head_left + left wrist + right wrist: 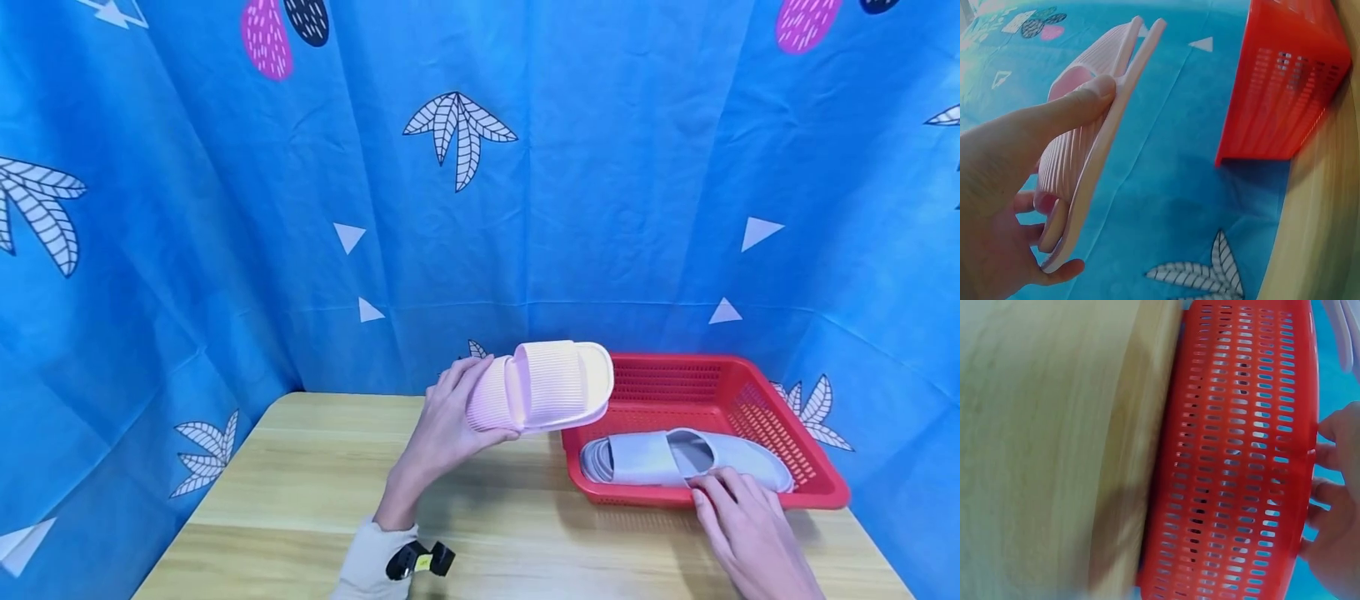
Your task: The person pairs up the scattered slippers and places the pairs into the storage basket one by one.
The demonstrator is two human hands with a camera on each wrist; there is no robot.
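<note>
A pair of pale pink slippers [551, 383] with ribbed straps is held up by my left hand [450, 417], left of the basket. In the left wrist view the thumb presses on the pink slippers [1094, 150] near the sole edge, while the other fingers wrap round from below. Pale grey slippers [648, 457] lie lengthwise along the front of the red basket [660, 367]. My right hand [750, 525] rests at the basket's front rim, beside the grey slippers. From the right wrist, its relaxed fingertips [1325, 456] touch the rim.
The basket, with slotted walls, stands on a light wooden table [315, 475] at the right. Behind the table and along both sides hangs a blue curtain [600, 192] with leaf and triangle prints. A black strap [420, 561] circles the left wrist.
</note>
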